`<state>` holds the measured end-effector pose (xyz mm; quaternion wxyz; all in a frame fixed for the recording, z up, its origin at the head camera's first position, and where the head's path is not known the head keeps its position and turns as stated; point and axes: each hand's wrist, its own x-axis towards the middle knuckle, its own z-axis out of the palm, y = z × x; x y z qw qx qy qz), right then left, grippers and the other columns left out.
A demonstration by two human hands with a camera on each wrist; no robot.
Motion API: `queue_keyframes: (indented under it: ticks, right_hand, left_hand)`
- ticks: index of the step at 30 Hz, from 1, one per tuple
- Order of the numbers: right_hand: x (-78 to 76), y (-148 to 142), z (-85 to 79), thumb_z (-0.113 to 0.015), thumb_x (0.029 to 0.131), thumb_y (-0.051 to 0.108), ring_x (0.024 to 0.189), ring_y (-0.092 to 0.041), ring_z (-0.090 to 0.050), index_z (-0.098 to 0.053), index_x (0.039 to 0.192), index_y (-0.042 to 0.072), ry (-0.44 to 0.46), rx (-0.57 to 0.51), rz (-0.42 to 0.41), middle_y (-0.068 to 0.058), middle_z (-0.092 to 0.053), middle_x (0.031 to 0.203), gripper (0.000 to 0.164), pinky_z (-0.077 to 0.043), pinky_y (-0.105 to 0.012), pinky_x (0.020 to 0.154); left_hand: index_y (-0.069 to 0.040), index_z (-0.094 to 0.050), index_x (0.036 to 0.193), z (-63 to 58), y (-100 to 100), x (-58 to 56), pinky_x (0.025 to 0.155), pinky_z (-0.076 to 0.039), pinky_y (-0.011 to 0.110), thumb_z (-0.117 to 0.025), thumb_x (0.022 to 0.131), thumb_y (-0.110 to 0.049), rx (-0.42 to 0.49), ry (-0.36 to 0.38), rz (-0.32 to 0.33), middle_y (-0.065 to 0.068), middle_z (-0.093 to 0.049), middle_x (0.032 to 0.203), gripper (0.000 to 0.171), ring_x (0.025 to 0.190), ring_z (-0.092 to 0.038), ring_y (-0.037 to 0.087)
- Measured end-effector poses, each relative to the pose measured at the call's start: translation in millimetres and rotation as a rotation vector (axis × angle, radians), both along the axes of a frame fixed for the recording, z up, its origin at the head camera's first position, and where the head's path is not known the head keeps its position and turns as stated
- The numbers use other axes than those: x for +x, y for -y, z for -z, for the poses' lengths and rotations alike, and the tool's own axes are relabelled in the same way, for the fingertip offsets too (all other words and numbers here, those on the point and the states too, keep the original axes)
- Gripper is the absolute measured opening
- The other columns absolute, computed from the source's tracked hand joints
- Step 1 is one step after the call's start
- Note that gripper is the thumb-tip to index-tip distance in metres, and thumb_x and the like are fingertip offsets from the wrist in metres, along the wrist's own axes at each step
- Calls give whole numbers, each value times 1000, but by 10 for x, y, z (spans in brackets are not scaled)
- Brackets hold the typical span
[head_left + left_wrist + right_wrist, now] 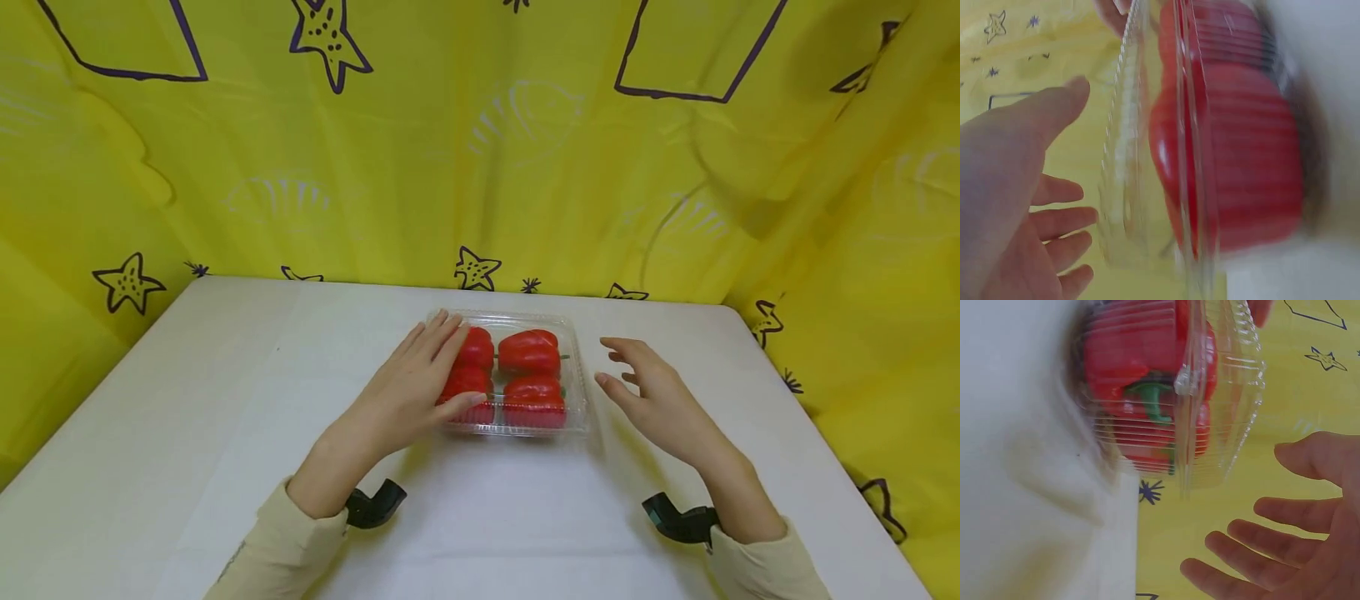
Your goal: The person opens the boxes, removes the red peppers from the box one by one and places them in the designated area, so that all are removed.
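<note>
A clear plastic clamshell box (573, 375) stands on the table with several red bell peppers (528, 352) inside, some with green stems (1155, 400). Its lid (1119, 156) appears closed over them. My left hand (412, 379) is over the box's left side, fingers straight and thumb spread; the left wrist view shows a gap between the fingers and the lid. To the right of the box, my right hand (660, 400) hovers apart from it, holding nothing, with its fingers loosely extended. Part of the left peppers is hidden behind my left hand.
A white-covered table (225, 400) spreads around the box. Behind it and at both sides hangs a yellow curtain (420, 167) with drawn stars and fish. Black wrist mounts (375, 504) stick out below both hands.
</note>
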<state>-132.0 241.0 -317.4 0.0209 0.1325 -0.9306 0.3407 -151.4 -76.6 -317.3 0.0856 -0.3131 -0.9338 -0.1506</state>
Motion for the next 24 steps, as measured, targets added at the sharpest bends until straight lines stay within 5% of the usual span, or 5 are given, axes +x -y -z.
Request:
queue_keyframes:
  ticks: [7,17,24]
  right_hand:
    - [74,-10,53,-56,102,19,129,-40,-52,-42,145,-1,42,-104,6,-21,-46,146,50,-48,-57,102]
    - [74,-13,137,-47,105,14,116,-32,-65,-36,148,-1,238,-296,-31,-23,-46,146,47,-55,-39,97]
    - [60,-28,196,-45,103,9,119,-33,-62,-30,149,-3,356,-408,-62,-26,-43,145,50,-56,-37,95]
  left_hand:
    - [-1,-44,147,-40,-312,-3,122,-29,44,-67,94,-36,-4,-130,160,14,-47,151,67,146,-38,31]
    - [-9,-50,145,-14,-755,31,119,-35,38,-68,93,-36,-122,-147,257,8,-53,147,61,138,-48,23]
    - [-20,-53,141,115,-933,55,112,-44,37,-71,92,-33,-160,-257,346,3,-58,142,54,132,-54,19]
